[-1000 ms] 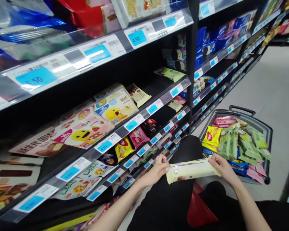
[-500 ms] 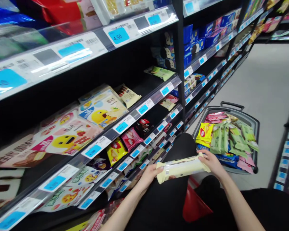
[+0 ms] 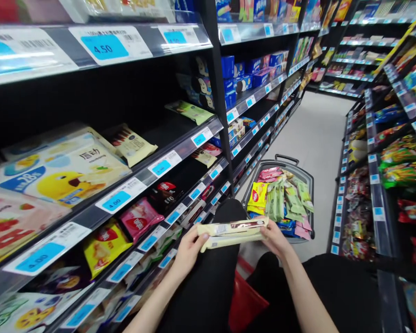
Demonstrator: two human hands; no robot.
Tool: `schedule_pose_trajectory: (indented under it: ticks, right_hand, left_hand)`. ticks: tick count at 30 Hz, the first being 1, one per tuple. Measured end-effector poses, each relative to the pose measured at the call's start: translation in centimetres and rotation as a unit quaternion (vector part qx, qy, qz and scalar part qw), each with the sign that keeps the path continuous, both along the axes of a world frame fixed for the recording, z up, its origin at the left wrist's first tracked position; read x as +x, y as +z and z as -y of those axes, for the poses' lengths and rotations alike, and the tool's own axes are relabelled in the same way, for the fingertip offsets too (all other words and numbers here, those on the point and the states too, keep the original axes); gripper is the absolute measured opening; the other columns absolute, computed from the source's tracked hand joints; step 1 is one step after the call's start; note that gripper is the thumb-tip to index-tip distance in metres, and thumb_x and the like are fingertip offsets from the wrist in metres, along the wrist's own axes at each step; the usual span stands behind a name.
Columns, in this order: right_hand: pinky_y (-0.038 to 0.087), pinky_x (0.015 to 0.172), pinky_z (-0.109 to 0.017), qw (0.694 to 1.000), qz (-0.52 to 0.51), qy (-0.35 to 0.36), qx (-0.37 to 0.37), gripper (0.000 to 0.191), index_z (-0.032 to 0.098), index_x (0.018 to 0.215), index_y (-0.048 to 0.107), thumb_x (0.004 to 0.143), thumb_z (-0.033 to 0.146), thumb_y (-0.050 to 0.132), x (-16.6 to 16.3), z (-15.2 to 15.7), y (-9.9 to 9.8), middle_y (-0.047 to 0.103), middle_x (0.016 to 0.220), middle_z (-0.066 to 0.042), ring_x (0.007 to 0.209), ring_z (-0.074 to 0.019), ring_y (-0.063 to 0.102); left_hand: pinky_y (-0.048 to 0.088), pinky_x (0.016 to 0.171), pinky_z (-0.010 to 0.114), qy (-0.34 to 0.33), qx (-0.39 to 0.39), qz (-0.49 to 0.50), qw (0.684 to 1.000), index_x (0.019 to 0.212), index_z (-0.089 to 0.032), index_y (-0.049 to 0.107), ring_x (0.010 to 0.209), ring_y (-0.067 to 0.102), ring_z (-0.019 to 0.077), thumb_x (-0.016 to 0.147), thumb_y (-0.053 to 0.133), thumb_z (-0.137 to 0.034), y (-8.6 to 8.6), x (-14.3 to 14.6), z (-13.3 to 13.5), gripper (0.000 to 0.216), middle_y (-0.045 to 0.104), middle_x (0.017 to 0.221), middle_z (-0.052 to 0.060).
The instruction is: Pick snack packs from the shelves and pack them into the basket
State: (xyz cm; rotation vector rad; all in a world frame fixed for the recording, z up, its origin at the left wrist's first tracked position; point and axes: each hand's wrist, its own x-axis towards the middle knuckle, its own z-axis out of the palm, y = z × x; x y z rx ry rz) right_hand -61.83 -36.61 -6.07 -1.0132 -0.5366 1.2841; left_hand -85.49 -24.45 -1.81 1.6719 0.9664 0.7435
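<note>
Both hands hold one long cream-coloured snack packet (image 3: pixel 234 233) level above my knees. My left hand (image 3: pixel 189 245) pinches its left end, thumb on top. My right hand (image 3: pixel 274 237) grips the right end. A brown stripe and a printed label show along the packet's upper side. Just beyond my right hand stands a dark grey shopping basket (image 3: pixel 305 169) on the floor, filled with green, yellow, pink and blue snack packets. On the shelf to my left lies a similar cream packet (image 3: pixel 133 144), beside a white box-like pack with a yellow cartoon figure (image 3: pixel 79 173).
Shelves with price tags (image 3: pixel 123 199) run along my left, holding a yellow packet (image 3: pixel 106 245), a pink packet (image 3: pixel 140 217) and blue boxes (image 3: pixel 242 69). Another shelf row (image 3: pixel 374 185) with bagged snacks stands on the right. Grey floor (image 3: pixel 298 120) stretches between them.
The view has swung right, so shelves, basket and hands appear further left and the right-hand shelves show more. The packet has been turned in my hands, bringing its brown-striped side into view.
</note>
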Motion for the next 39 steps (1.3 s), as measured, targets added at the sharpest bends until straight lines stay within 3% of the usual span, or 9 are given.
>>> schedule_pose_trajectory:
  ticks: [4,7,10,12,16,18,27,33,39]
  right_hand:
    - [0.052,0.049,-0.032,0.998,0.057,-0.030,-0.009,0.051,0.020,0.094,0.060,0.053,0.042,0.082,2.9,2.1,2.0,0.067,0.085,-0.006,0.070,-0.0235,0.063]
    - [0.052,0.051,-0.031,0.972,0.156,-0.172,-0.045,0.044,0.019,0.092,0.062,0.056,0.035,0.081,7.4,4.7,3.5,0.067,0.081,-0.004,0.066,-0.0211,0.062]
    - [0.053,0.065,-0.035,0.884,0.276,-0.369,-0.083,0.045,0.019,0.097,0.061,0.060,0.037,0.078,13.3,6.6,4.4,0.067,0.088,-0.005,0.073,-0.0204,0.062]
    - [0.052,0.070,-0.037,0.824,0.370,-0.416,-0.107,0.043,0.018,0.098,0.061,0.063,0.040,0.075,17.2,6.5,4.1,0.066,0.087,-0.005,0.074,-0.0212,0.061]
    - [0.047,0.074,-0.039,0.718,0.580,-0.343,-0.176,0.032,0.017,0.085,0.063,0.073,0.046,0.059,23.1,3.1,0.6,0.067,0.084,-0.010,0.078,-0.0251,0.061]
    - [0.046,0.075,-0.039,0.692,0.643,-0.269,-0.187,0.030,0.017,0.084,0.063,0.078,0.042,0.049,24.8,0.9,-2.1,0.068,0.087,-0.011,0.080,-0.0257,0.061]
    - [0.045,0.085,-0.040,0.697,0.659,-0.119,-0.256,0.022,0.017,0.090,0.061,0.074,0.021,0.046,27.7,-3.1,-10.5,0.067,0.101,-0.012,0.095,-0.0263,0.062]
    - [0.041,0.093,-0.038,0.697,0.639,-0.025,-0.324,0.030,0.016,0.104,0.061,0.076,0.021,0.051,29.4,-4.7,-11.9,0.063,0.114,-0.012,0.107,-0.0273,0.058]
    - [0.040,0.095,-0.031,0.701,0.593,0.027,-0.396,0.051,0.020,0.120,0.055,0.069,0.016,0.057,31.7,-5.4,-10.0,0.062,0.118,-0.006,0.111,-0.0224,0.055]
  left_hand:
    - [0.045,0.068,0.027,-0.018,0.078,-0.004,0.997,0.077,-0.015,0.064,0.071,0.054,0.0168,0.083,0.047,-0.045,0.7,4.0,-0.4,0.034,0.059,0.075,0.004]
    - [0.048,0.076,0.033,-0.064,0.121,-0.051,0.989,0.099,-0.018,0.060,0.082,0.057,0.0186,0.088,0.042,-0.036,0.2,6.5,0.2,0.028,0.062,0.090,0.006]
    - [0.034,0.098,0.053,-0.095,0.272,-0.204,0.936,0.107,-0.021,0.058,0.111,0.049,0.0284,0.081,0.054,-0.028,-0.8,8.1,1.0,0.027,0.058,0.116,0.008]
    - [0.022,0.102,0.061,-0.111,0.361,-0.292,0.879,0.109,-0.022,0.060,0.121,0.040,0.0343,0.075,0.061,-0.024,-1.6,8.7,1.2,0.034,0.050,0.130,0.010]
    - [0.023,0.103,0.061,-0.151,0.414,-0.356,0.824,0.115,-0.024,0.058,0.125,0.036,0.0359,0.076,0.058,-0.023,-2.8,9.1,0.4,0.038,0.041,0.140,0.010]
    - [0.025,0.102,0.060,-0.154,0.419,-0.364,0.818,0.116,-0.026,0.058,0.125,0.037,0.0352,0.078,0.055,-0.025,-3.3,9.1,-0.2,0.038,0.040,0.140,0.008]
    - [0.020,0.106,0.055,-0.103,0.395,-0.368,0.835,0.111,-0.029,0.063,0.123,0.040,0.0318,0.081,0.053,-0.037,-4.1,9.7,-1.8,0.033,0.044,0.138,0.003]
    - [0.018,0.108,0.053,-0.087,0.371,-0.368,0.848,0.105,-0.029,0.068,0.121,0.041,0.0303,0.079,0.055,-0.043,-4.0,10.7,-2.2,0.032,0.051,0.132,0.003]
    - [0.020,0.107,0.053,-0.092,0.376,-0.360,0.849,0.106,-0.028,0.067,0.120,0.042,0.0308,0.077,0.058,-0.043,-4.0,10.7,-2.0,0.034,0.050,0.133,0.004]
